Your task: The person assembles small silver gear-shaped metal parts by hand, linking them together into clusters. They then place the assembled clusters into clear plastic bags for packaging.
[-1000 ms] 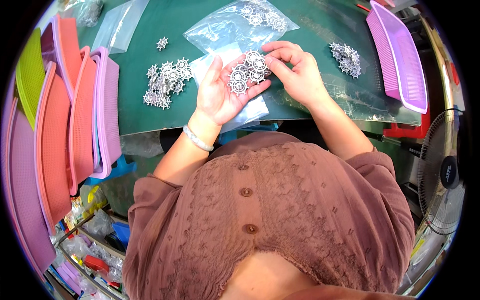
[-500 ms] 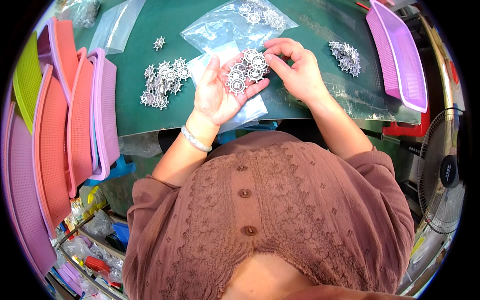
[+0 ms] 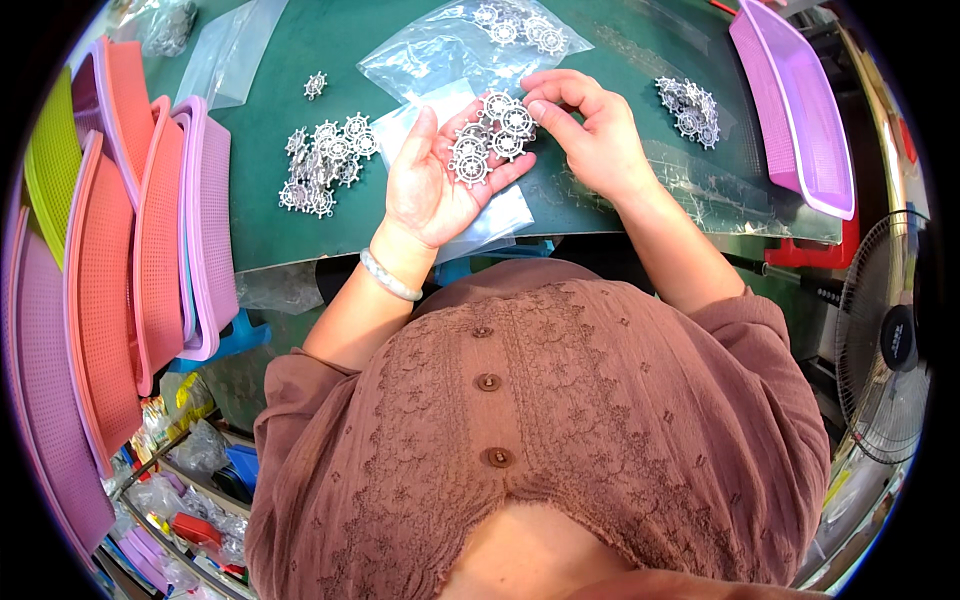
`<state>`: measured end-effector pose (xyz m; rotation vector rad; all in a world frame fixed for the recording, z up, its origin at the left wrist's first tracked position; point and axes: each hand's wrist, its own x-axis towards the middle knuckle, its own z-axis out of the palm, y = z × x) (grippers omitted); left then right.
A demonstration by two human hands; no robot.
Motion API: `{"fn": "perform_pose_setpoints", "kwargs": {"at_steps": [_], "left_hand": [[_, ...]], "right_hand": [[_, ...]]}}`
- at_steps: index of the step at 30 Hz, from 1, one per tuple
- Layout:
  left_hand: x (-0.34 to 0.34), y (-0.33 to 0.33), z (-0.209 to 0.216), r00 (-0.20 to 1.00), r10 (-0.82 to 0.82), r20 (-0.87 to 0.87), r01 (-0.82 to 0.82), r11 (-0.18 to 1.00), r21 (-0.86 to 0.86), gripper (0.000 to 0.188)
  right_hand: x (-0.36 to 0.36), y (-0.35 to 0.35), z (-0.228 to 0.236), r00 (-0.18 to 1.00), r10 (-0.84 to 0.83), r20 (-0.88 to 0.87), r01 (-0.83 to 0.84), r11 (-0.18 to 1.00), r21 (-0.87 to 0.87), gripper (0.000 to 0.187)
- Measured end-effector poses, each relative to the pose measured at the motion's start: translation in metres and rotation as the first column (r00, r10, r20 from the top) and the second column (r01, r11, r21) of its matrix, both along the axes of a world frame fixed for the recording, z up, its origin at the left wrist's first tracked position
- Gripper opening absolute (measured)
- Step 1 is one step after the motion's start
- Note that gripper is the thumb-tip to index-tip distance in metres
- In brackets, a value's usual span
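Note:
My left hand (image 3: 425,185), palm up with fingers loosely curled, cradles several silver ship's wheel charms (image 3: 470,158). The thumb and forefinger of my right hand (image 3: 597,135) pinch together at the edge of the upper charms (image 3: 512,120) in that palm. To the left lies a heap of the same charms (image 3: 330,160), with a single charm (image 3: 316,86) farther back. Another small heap (image 3: 688,112) is on the right. Beneath my left hand are small clear plastic bags (image 3: 500,215).
A larger clear bag (image 3: 420,60) with charms lies at the back of the green table (image 3: 270,225). Stacked plastic baskets (image 3: 160,240) stand on the left. A purple basket (image 3: 800,120) sits at the right edge, with a fan (image 3: 880,340) beyond it.
Both hands stay almost in place, the right fingertips shifting very slightly up and left at the charms. The whole view has drifted a little.

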<state>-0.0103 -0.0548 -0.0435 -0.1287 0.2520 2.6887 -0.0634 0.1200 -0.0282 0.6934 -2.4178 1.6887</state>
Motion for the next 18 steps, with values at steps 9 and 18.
{"fn": "perform_pose_setpoints", "kwargs": {"at_steps": [9,18], "left_hand": [[0.001,0.005,0.011,1.0,-0.018,0.007,0.018,0.992,-0.121,0.054],[0.001,0.001,0.004,0.999,-0.034,0.018,0.035,0.997,-0.065,0.055]], "right_hand": [[-0.036,0.005,0.025,0.903,0.355,0.24,-0.391,0.913,0.12,0.015],[-0.062,-0.003,0.031,0.782,0.59,0.201,-0.623,0.751,0.219,0.013]]}}
